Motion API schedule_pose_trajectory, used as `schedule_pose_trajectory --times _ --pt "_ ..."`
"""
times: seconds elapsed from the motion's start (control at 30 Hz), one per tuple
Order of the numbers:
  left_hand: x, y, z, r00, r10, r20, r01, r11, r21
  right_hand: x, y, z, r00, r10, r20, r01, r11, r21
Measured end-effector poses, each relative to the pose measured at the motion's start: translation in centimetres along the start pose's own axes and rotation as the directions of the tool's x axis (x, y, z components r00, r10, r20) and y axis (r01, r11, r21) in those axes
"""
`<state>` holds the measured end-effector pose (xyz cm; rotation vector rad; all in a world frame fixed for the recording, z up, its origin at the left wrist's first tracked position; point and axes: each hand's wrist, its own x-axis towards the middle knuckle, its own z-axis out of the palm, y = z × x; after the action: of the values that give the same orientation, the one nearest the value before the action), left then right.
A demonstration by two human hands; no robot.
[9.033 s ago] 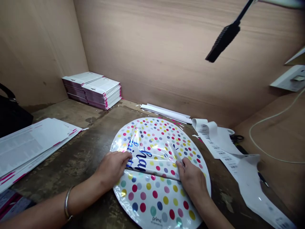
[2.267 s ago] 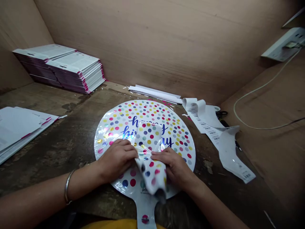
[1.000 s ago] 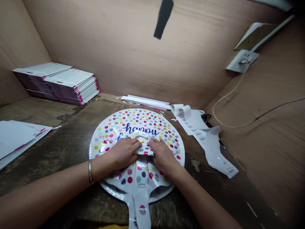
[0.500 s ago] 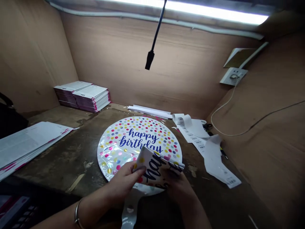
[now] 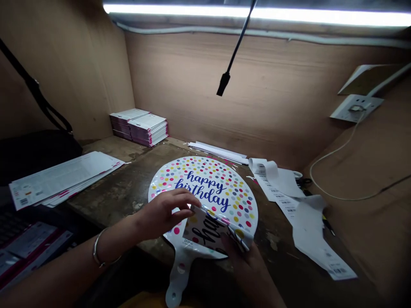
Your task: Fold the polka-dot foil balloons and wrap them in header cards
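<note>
A strip lamp (image 5: 192, 10) glowed above the bare tan walls (image 5: 180, 85), and below them stood a worn brown surface (image 5: 133, 188). At its near middle a round foil balloon (image 5: 210, 184) lay flat and spread out, its narrow tail (image 5: 178, 278) reaching past the near edge. Just over its near right part the person's right hand (image 5: 245, 265) gripped a folded foil piece (image 5: 202, 229), tilted. The left hand (image 5: 170, 209) had its fingers drawn narrow at the piece's upper left corner; I couldn't tell whether they pinched it or merely touched it.

By my reading, the held piece was largely folded down, though its right edge looked loosely rolled, while the balloon beneath was wholly unfolded.

Blue script on the balloon read "happy birthday", with "prima" in small print near the tail. Bigger dark letters, "hap", showed on the folded piece. A paper label strip (image 5: 305, 226) at the right carried barcodes, as did the printed sheets (image 5: 73, 171) at the left; their finer text was too small to read.
</note>
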<state>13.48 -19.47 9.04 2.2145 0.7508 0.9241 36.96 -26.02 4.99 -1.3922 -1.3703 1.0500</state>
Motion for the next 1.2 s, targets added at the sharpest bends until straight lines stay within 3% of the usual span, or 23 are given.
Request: schedule_pose_trajectory --times 0.1,0.3,0.33,0.4,0.47,0.5,0.57,0.7,0.87,0.97,1.03,1.13,1.2 --pt "-0.1 0.3 -0.7 0.997 -0.017 0.069 0.011 0.996 0.084 0.1 0.1 0.5 1.000 0.012 0.018 -0.012 1.000 -0.015" --pt "-0.7 -0.6 -2.7 0.975 -0.085 0.207 0.040 0.977 0.210 0.9 -1.8 2.4 0.981 -0.043 0.192 0.056 0.996 -0.065" --pt "-1.0 -1.0 -3.1 0.982 -0.102 0.157 0.073 0.981 0.179 1.1 -2.0 2.7 0.982 -0.042 0.184 0.054 0.997 -0.061" --pt "-2.0 -1.8 -3.5 0.977 -0.203 -0.062 0.205 0.978 0.028 1.3 -1.9 3.1 0.992 0.002 0.123 0.007 0.998 -0.070" --pt "-3.2 -2.7 -3.6 0.884 -0.374 -0.280 0.328 0.923 -0.200 1.5 -1.3 3.3 0.996 0.070 0.062 -0.064 0.993 -0.102" --pt "-3.9 -3.0 -3.5 0.826 -0.454 -0.334 0.362 0.882 -0.302 1.7 -1.1 3.5 0.995 0.093 0.048 -0.087 0.989 -0.116" --pt "-5.2 -3.5 -3.2 0.769 -0.554 -0.318 0.390 0.801 -0.454 1.9 -0.7 4.3 0.994 0.097 0.045 -0.090 0.986 -0.142" --pt "-7.4 -3.7 -3.2 0.762 -0.618 -0.192 0.385 0.671 -0.634 2.1 -1.4 7.8 0.998 0.009 0.057 0.002 0.983 -0.182" --pt "-10.1 -4.2 -5.4 0.740 -0.606 -0.291 0.353 0.718 -0.600 1.6 -3.4 13.3 0.999 -0.015 0.036 0.020 0.991 -0.131" --pt "-12.3 -4.5 -7.0 0.766 -0.528 -0.366 0.327 0.811 -0.485 0.9 -4.4 15.6 0.999 0.004 0.042 0.001 0.991 -0.130" --pt "-13.7 -4.5 -8.4 0.824 -0.429 -0.371 0.302 0.886 -0.352 0.4 -5.1 16.7 0.997 0.017 0.071 -0.006 0.988 -0.153" --pt "-15.4 -4.6 -10.7 0.920 -0.271 -0.282 0.246 0.961 -0.123 -0.1 -5.8 18.0 0.987 0.065 0.145 -0.035 0.980 -0.198" --pt "-16.3 -4.8 -12.2 0.962 -0.193 -0.191 0.197 0.980 -0.002 -0.2 -5.9 18.7 0.979 0.095 0.180 -0.049 0.968 -0.246"
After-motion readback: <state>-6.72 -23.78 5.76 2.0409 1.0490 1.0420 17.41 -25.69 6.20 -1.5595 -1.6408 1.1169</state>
